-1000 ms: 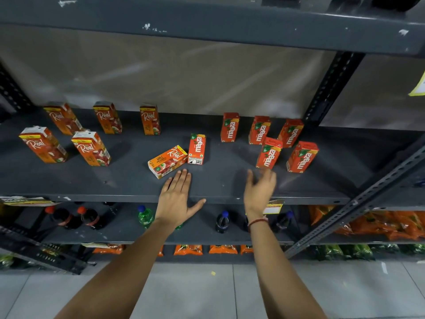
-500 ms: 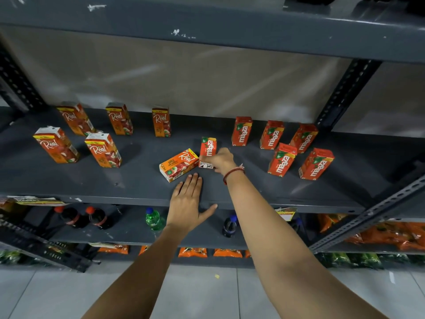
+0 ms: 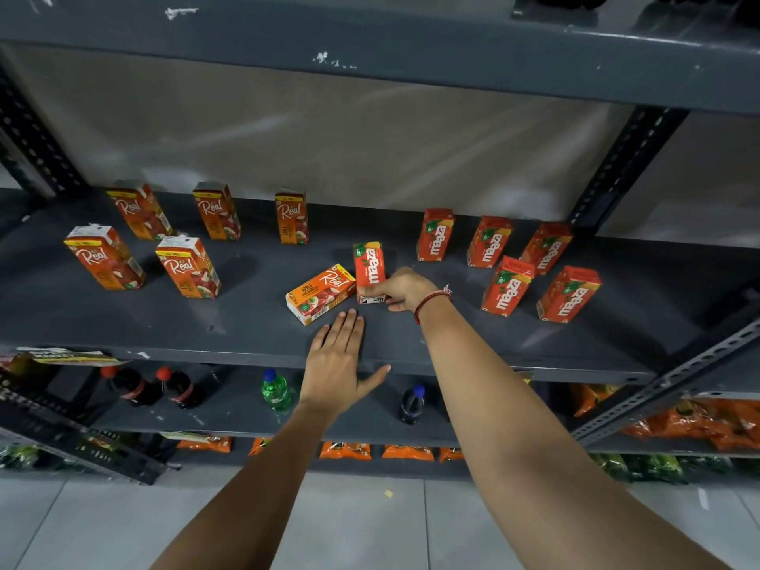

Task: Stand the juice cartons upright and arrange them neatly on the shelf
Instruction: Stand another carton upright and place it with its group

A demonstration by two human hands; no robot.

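Five Real cartons stand upright at the left of the grey shelf (image 3: 123, 322): three in a far row (image 3: 140, 211) (image 3: 216, 211) (image 3: 291, 218); two nearer (image 3: 105, 257) (image 3: 188, 267); a sixth Real carton (image 3: 320, 293) lies flat on its side near the centre, barcode end nearest; touching its right end, one Maaza carton (image 3: 369, 270) lies flat, label up; five Maaza cartons stand upright at the right: three far (image 3: 435, 234) (image 3: 488, 241) (image 3: 546, 248); two nearer (image 3: 507, 286) (image 3: 568, 294).

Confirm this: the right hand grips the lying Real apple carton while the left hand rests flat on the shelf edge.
Wrong carton. In the head view the right hand grips the lying red Maaza carton; the orange Real apple carton lies untouched beside it. The left hand does rest flat on the grey metal shelf edge.
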